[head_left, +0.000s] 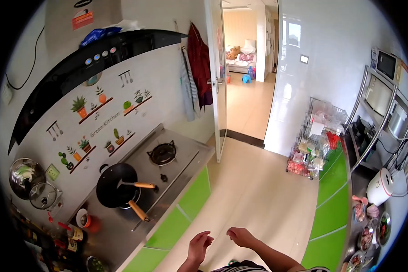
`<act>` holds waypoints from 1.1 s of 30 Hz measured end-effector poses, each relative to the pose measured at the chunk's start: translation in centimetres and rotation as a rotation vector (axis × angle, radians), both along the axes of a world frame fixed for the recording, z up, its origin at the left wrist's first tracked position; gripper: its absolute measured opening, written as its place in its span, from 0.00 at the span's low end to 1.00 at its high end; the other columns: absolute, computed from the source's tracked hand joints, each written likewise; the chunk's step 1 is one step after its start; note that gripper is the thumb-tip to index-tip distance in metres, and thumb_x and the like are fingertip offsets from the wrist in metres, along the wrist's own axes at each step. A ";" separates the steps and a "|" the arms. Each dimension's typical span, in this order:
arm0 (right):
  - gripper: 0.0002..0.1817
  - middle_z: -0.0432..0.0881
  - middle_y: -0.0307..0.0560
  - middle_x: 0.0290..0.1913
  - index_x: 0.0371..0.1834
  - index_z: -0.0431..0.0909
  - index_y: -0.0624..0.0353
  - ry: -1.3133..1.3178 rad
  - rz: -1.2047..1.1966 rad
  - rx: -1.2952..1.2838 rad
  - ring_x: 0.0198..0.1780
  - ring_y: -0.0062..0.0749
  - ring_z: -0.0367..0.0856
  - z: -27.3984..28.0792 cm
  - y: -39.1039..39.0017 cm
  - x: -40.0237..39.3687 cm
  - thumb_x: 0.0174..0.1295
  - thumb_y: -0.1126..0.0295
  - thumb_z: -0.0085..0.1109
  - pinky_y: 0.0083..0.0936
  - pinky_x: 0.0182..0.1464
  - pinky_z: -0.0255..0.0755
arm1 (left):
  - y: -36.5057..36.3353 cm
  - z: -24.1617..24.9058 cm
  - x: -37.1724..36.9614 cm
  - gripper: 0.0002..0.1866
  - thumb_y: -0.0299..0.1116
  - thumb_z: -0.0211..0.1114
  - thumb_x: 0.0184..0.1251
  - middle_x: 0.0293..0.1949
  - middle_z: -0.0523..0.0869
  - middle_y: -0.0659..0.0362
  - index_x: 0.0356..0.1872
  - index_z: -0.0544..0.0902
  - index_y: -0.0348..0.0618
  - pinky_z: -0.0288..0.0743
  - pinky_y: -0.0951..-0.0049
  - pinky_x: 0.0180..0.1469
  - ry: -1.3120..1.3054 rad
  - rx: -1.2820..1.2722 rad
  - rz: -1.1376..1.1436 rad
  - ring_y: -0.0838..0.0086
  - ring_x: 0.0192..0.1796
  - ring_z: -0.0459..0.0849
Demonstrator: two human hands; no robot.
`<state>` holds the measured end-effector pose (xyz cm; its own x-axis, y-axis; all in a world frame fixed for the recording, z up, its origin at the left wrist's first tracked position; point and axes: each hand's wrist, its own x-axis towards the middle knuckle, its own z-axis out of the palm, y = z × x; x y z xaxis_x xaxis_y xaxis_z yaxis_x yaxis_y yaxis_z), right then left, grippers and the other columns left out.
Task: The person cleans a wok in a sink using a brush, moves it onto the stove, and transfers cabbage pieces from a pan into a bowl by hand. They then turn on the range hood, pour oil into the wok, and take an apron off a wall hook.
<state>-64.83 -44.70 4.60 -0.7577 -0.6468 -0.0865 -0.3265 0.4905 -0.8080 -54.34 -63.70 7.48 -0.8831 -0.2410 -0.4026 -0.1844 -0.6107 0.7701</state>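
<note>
My left hand [201,244] is in the air over the floor, in the lower middle of the view. Its fingers are loosely bent and slightly apart, with nothing in them. Just to its right, my right hand [241,237] hangs with its fingers curled in; I see no object in it. The hands do not touch each other. Nearest on the left is the steel counter with a black wok [117,185] on the front burner. A wooden-handled spatula [138,185] rests in the wok, whose wooden handle [138,211] points toward me.
A second gas burner [162,153] lies beyond the wok. Bottles [75,234] and a red-and-white cup [83,219] stand on the counter's near end. At right are a wire rack [310,145], a rice cooker [380,187] and bowls of food [366,236]. A door [216,81] stands ajar.
</note>
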 end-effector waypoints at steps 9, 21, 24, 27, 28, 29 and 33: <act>0.11 0.82 0.48 0.26 0.36 0.79 0.63 -0.043 -0.279 -0.114 0.30 0.35 0.82 -0.4 4.9 -11.9 0.65 0.67 0.50 0.27 0.36 0.75 | 2.7 -0.8 -15.4 0.15 0.34 0.53 0.72 0.40 0.85 0.57 0.53 0.78 0.38 0.70 0.74 0.52 -0.017 -0.241 -0.207 0.75 0.45 0.81; 0.08 0.84 0.49 0.29 0.37 0.80 0.62 0.202 -0.246 -0.058 0.31 0.37 0.84 2.8 3.5 -39.6 0.63 0.69 0.55 0.28 0.35 0.76 | -1.1 2.3 -45.1 0.17 0.28 0.54 0.68 0.49 0.83 0.55 0.56 0.76 0.35 0.68 0.73 0.57 0.072 -0.274 -0.196 0.73 0.52 0.78; 0.07 0.84 0.48 0.27 0.36 0.80 0.63 0.212 -0.289 -0.157 0.29 0.33 0.83 3.6 2.2 -45.4 0.63 0.71 0.55 0.25 0.33 0.76 | -1.8 3.5 -51.5 0.17 0.26 0.54 0.69 0.49 0.82 0.52 0.57 0.74 0.31 0.69 0.73 0.60 0.102 -0.247 -0.142 0.71 0.54 0.78; 0.07 0.83 0.47 0.26 0.35 0.80 0.63 0.131 -0.266 -0.204 0.30 0.28 0.83 4.8 0.2 -51.3 0.63 0.71 0.55 0.23 0.33 0.76 | -3.2 4.5 -58.1 0.17 0.26 0.53 0.69 0.50 0.82 0.53 0.57 0.74 0.33 0.68 0.73 0.60 0.180 -0.288 -0.064 0.72 0.53 0.78; 0.07 0.83 0.47 0.26 0.35 0.80 0.63 0.145 -0.236 -0.209 0.30 0.28 0.83 4.7 -0.7 -53.7 0.63 0.71 0.55 0.23 0.33 0.76 | -4.0 4.4 -60.5 0.18 0.26 0.53 0.69 0.50 0.81 0.54 0.58 0.74 0.33 0.68 0.73 0.60 0.233 -0.380 -0.029 0.73 0.53 0.77; 0.07 0.83 0.47 0.26 0.36 0.81 0.62 0.168 -0.189 -0.249 0.30 0.28 0.84 4.4 -1.5 -56.1 0.63 0.71 0.55 0.23 0.33 0.76 | -4.6 4.4 -63.0 0.18 0.26 0.54 0.70 0.51 0.81 0.54 0.59 0.73 0.34 0.68 0.74 0.60 0.284 -0.470 0.010 0.73 0.53 0.77; 0.04 0.83 0.49 0.31 0.35 0.81 0.62 0.323 0.049 -0.381 0.31 0.34 0.83 5.9 -4.9 -66.2 0.60 0.74 0.57 0.25 0.34 0.76 | -8.1 6.2 -74.6 0.20 0.26 0.55 0.69 0.51 0.81 0.55 0.61 0.71 0.34 0.67 0.75 0.60 0.257 -0.560 0.178 0.74 0.54 0.77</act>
<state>-131.03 -49.56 10.53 -0.6746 -0.6226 0.3966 -0.6047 0.1580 -0.7806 -128.95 -71.85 13.67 -0.8620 -0.5049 0.0459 0.1155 -0.1075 0.9875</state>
